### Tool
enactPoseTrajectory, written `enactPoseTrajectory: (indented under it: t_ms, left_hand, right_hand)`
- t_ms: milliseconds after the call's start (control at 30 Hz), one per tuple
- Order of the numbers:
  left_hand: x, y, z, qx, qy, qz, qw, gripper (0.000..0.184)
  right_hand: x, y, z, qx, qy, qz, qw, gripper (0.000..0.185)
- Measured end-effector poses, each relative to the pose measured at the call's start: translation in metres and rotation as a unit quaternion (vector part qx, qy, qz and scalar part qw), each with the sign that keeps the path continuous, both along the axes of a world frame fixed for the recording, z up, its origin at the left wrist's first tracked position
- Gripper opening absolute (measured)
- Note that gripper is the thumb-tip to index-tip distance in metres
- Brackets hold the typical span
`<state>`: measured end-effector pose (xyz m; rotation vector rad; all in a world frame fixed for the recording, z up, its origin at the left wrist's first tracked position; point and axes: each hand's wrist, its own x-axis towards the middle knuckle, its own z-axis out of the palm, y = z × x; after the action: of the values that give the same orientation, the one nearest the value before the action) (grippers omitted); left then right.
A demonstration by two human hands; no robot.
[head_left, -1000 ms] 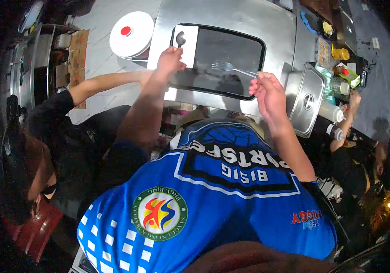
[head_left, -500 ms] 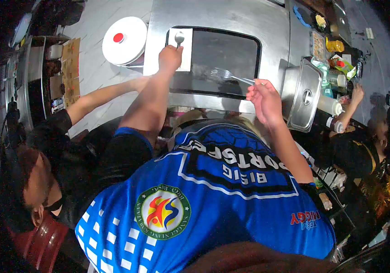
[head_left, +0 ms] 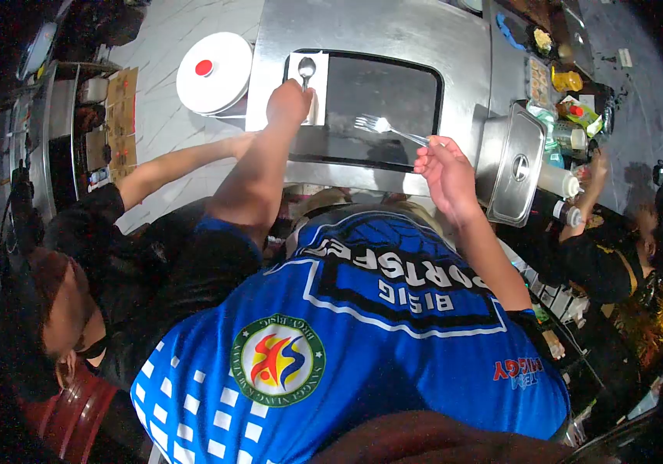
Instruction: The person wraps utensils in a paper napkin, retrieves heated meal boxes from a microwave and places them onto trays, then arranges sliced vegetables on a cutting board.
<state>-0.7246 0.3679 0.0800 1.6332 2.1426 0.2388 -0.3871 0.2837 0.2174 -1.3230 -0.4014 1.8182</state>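
My left hand [head_left: 290, 106] is closed on the handle of a metal spoon [head_left: 307, 68], over a white napkin [head_left: 318, 102] at the left end of a dark, black-edged tray [head_left: 378, 85]. The spoon's bowl points away from me. My right hand [head_left: 446, 164] pinches the handle end of a metal fork [head_left: 389, 128] above the tray's near right part. The fork's tines point left, towards the napkin. The tray lies on a steel counter [head_left: 386, 23].
A white round lid with a red knob [head_left: 205, 68] is at the left. Right of the tray stand a steel lidded container [head_left: 516, 166], squeeze bottles [head_left: 560, 182] and packages. One person's arm [head_left: 177, 161] reaches in from the left, another person's [head_left: 594, 185] at the right.
Both hands have shifted slightly in view, along with the tray, as the view moved. The spoon and the fork are still held. At the right, the other person's hand has moved a little.
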Motion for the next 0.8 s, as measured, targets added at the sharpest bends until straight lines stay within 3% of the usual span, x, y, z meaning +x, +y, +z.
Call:
enactPoseTrajectory:
  t_ms: [67,133,200,267,333,400,533,800]
  left_hand:
    - [0.007,-0.011,0.012,0.006,-0.016,0.013,1.000,0.034]
    - [0.018,-0.025,0.018,-0.037,-0.230,0.031,0.972,0.031]
    - [0.043,-0.049,0.031,-0.181,-0.420,0.068,0.886,0.033]
    - [0.069,-0.075,0.035,-0.252,-0.621,0.069,0.739,0.041]
    - [0.091,-0.090,0.058,-0.248,-0.703,0.075,0.662,0.043]
    - [0.106,-0.093,0.065,-0.226,-0.745,0.076,0.623,0.043]
    - [0.106,-0.084,0.079,-0.177,-0.744,0.065,0.641,0.031]
    - [0.102,-0.084,0.080,-0.094,-0.692,0.059,0.713,0.027]
  right_hand:
    - [-0.001,0.001,-0.003,0.000,0.017,-0.004,1.000,0.015]
    - [-0.003,0.002,-0.006,0.002,0.021,-0.010,1.000,0.016]
    - [-0.007,0.002,-0.010,0.001,0.032,-0.004,0.999,0.017]
    - [-0.012,0.003,-0.014,-0.009,0.032,-0.026,0.999,0.018]
    - [-0.015,0.001,-0.021,-0.001,0.041,-0.019,0.999,0.017]
    - [-0.020,-0.002,-0.026,0.016,0.078,-0.006,0.997,0.016]
    - [-0.028,-0.008,-0.026,0.000,0.084,0.029,0.996,0.017]
    - [-0.027,-0.015,-0.029,-0.017,0.068,0.089,0.994,0.014]
